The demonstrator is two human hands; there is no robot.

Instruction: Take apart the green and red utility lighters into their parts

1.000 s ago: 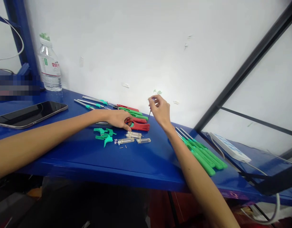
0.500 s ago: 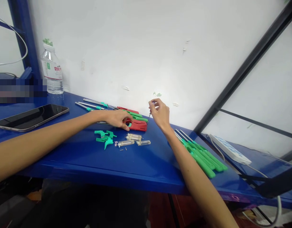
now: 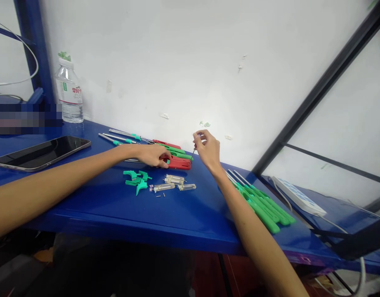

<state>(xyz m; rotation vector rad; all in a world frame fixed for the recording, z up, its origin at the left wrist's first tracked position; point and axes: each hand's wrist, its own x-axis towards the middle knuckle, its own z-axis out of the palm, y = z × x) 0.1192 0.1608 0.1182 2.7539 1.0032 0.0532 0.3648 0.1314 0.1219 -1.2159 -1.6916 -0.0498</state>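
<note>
A person's left hand (image 3: 154, 156) grips a red lighter handle (image 3: 181, 163) on a blue bench (image 3: 190, 218) as the right hand (image 3: 208, 149) pinches a slim screwdriver (image 3: 194, 152) near the handle's end; clear fuel tanks (image 3: 165, 187) lie nearby.

Bright, soft light covers the wall (image 3: 165, 57) and glosses the table (image 3: 192, 216). Six o'clock is dark; a nine-o'clock patch (image 3: 25, 119) is pixelated.
</note>
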